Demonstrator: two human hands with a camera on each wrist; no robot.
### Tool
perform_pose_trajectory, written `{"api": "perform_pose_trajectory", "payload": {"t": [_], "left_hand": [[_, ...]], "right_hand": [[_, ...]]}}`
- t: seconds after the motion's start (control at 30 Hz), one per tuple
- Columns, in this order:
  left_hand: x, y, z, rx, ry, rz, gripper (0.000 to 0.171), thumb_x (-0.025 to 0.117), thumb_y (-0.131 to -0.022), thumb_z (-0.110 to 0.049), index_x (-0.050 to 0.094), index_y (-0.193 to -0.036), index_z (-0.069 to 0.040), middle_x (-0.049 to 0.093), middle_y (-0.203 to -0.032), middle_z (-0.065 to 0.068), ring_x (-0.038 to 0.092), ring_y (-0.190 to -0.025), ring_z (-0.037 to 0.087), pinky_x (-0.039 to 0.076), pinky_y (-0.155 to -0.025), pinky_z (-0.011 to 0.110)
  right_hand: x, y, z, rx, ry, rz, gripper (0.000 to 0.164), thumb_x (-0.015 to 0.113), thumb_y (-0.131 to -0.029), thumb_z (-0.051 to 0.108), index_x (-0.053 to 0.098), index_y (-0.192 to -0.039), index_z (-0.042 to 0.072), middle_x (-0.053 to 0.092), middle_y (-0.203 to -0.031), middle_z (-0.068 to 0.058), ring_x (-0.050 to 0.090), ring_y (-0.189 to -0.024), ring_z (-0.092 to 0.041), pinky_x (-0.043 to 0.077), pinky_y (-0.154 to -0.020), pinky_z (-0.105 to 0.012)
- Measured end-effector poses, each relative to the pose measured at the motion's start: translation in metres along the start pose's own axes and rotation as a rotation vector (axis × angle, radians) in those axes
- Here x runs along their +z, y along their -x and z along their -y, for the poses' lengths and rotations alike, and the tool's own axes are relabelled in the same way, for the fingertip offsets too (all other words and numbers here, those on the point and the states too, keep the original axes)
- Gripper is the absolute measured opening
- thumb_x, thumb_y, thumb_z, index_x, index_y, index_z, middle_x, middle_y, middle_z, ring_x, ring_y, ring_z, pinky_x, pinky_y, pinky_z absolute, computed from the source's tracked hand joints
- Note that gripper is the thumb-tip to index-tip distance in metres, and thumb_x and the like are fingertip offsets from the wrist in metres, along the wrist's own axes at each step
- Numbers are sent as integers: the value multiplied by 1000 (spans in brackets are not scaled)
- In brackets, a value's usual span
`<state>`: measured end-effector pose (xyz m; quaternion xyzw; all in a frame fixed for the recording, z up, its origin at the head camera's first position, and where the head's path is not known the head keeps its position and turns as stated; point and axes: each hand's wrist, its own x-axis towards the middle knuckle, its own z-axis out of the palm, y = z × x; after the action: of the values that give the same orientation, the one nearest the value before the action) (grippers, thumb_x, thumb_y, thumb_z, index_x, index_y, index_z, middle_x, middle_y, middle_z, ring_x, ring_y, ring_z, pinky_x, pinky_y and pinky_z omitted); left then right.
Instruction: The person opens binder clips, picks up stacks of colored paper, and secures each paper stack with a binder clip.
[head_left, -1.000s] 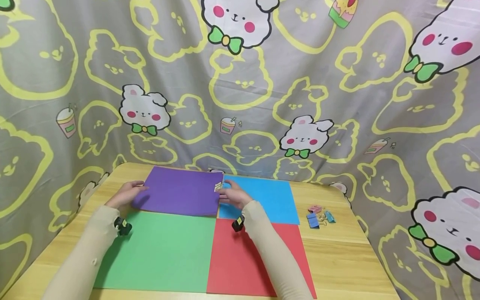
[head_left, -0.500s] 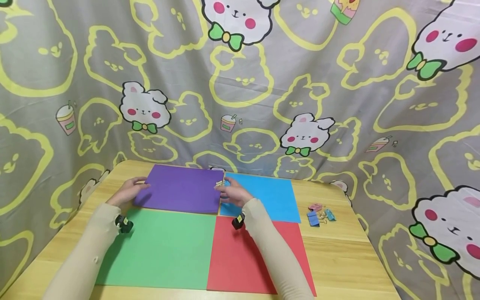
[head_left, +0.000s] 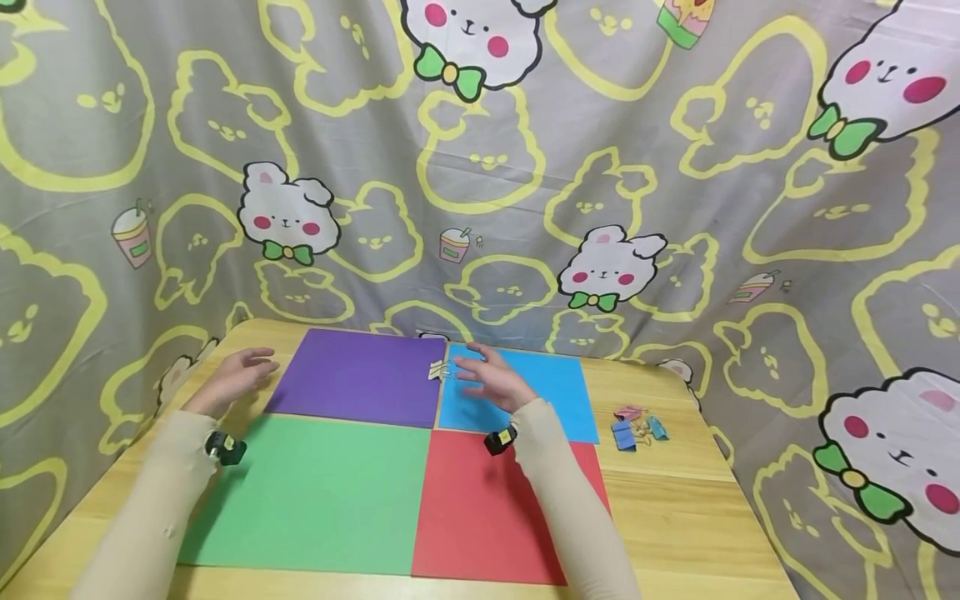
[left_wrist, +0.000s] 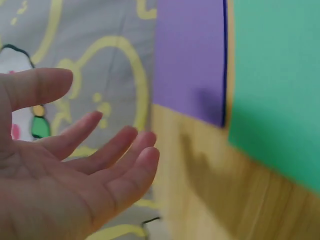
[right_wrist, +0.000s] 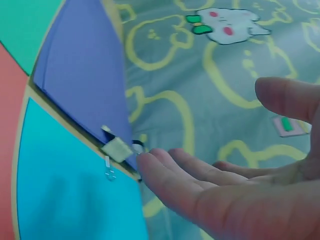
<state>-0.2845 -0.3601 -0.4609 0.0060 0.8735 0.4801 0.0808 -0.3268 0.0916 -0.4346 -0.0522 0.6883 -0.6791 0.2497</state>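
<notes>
Purple stack [head_left: 356, 379]: on the desk [head_left: 675, 500], beyond the green sheet [head_left: 315, 492]. Clip [head_left: 436, 369]: on the stack's right edge, handles over the blue sheet [head_left: 555, 396]. My left grip [head_left: 231, 383]: released, empty, just off the stack's left edge. My right grip [head_left: 495, 379]: released, empty, above the blue sheet, near the clip.

Risks — the jutting handles could catch my fingers and twist the clip; with no clip seen at the left, the layers might fan there. The near-right corner looks uneven already; a nudge could worsen it.

Changed since half a second ago — left fingers off the stack's edge, right fingers off the clip; stack about where it was.
</notes>
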Motion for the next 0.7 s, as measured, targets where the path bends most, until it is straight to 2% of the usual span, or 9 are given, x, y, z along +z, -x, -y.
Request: {"api": "perform_pose_trajectory", "payload": {"t": [0.2,0.37,0.5,0.6,0.7], "left_hand": [[-3,22,-10,13,-160,20,67,40,-113,-33,24,-153,18,34,-151,47,41,-134,63,44,-107,70],[1,39,-11,-21,-376,22,71,42,-112,-36,27,-148,23,38,-142,52,44,-126,67,46,-99,72],[10,53,-9,-51,-514,51,78,45,-110,-40,30,-142,30,40,-139,54,44,-125,68,46,-99,73],[19,61,-12,-75,-563,87,85,49,-108,-45,30,-139,32,42,-135,54,46,-122,69,46,-98,73],[29,68,-14,-128,-600,102,92,55,-103,-52,33,-134,32,44,-125,55,51,-112,67,49,-92,71]], "right_hand": [[-19,25,0,-109,121,-34,63,62,-105,29,35,-159,10,48,-157,-21,43,-148,-43,34,-125,-58],[-40,51,-4,-162,246,-99,52,63,-104,31,51,-150,10,61,-145,-19,58,-136,-36,44,-120,-52],[-55,73,-4,-204,304,-137,47,60,-106,28,54,-148,7,65,-138,-22,61,-130,-38,48,-116,-52],[-67,87,-3,-229,322,-172,45,58,-107,26,54,-147,5,66,-133,-24,62,-128,-41,49,-114,-54],[-81,97,-1,-244,349,-228,46,59,-107,28,55,-147,5,66,-130,-24,64,-123,-37,51,-113,-53]]}}
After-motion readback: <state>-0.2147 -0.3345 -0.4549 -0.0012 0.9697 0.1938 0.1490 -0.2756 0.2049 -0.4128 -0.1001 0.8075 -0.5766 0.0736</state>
